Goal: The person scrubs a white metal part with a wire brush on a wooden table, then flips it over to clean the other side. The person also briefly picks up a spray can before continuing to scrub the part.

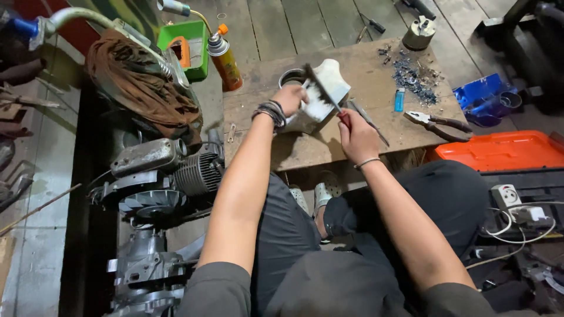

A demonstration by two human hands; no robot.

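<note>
Whitish metal, a cast engine part (324, 94), sits on the wooden tabletop (376, 132) near its front edge, tilted against the left hand (290, 98), whose grip is pressed around the part's left side. The right hand (356, 136) pinches the red handle of a wire brush (320, 87), and the dark bristle end lies across the top of the part. A thin metal rod (367, 120) rests on the tabletop just beside the right hand. Pliers (437, 124) lie to the right, near a blue lighter (399, 100) and a pile of dark metal scraps (414, 76). An orange gas canister (226, 61) stands off the tabletop's left corner, and an engine (158, 176) sits on the floor below it.
</note>
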